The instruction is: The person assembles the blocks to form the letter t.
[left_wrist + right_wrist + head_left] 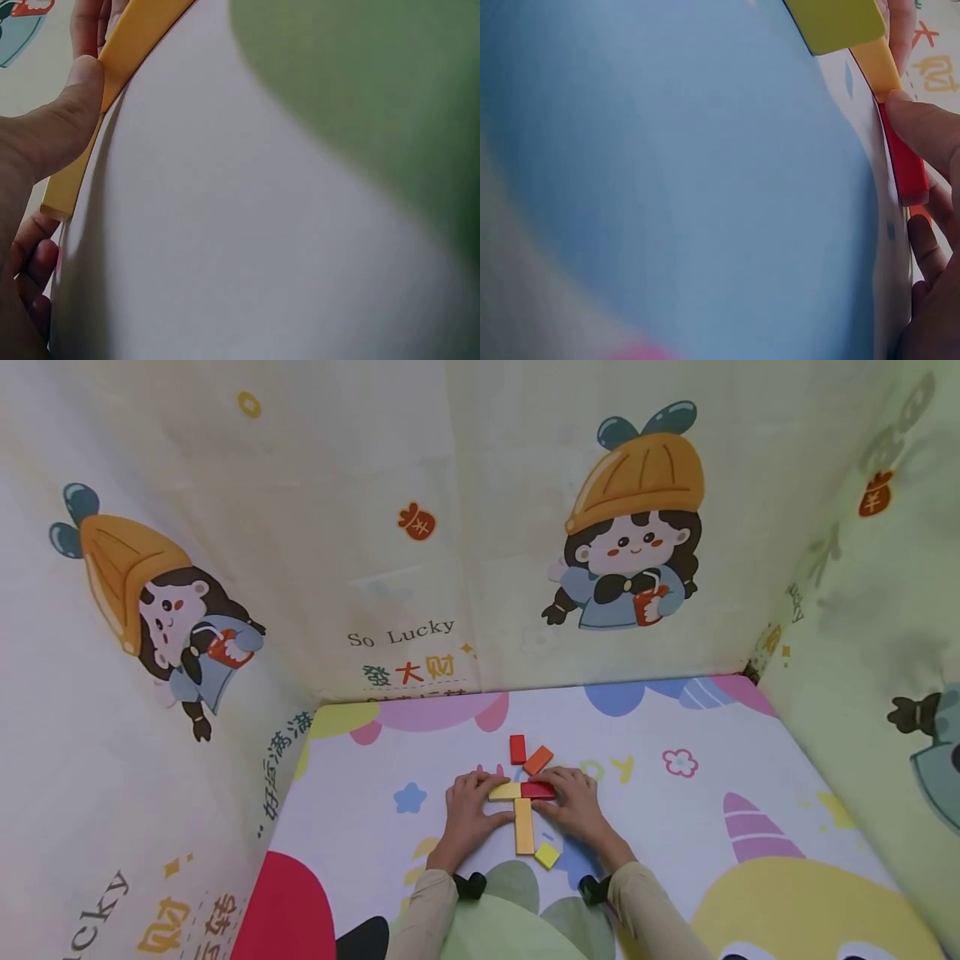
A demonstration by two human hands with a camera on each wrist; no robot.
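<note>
My left hand (471, 808) holds the left part of a pale yellow block (505, 792), its index finger along the far edge. The left thumb (84, 82) touches near where this block meets a long orange-yellow block (524, 831). My right hand (576, 806) grips a red block (537, 791), its thumb (915, 116) by the near edge and other fingers behind it. The pale yellow and red blocks lie end to end; the long block runs from their joint towards me, forming a T. The index fingertips are partly hidden in the wrist views.
Beyond the hands lie another red block (517, 749) and a tilted orange block (538, 760). A small yellow-green block (547, 857) sits right of the long block's near end. The printed tabletop (645, 827) is bordered by patterned cloth walls (495, 552).
</note>
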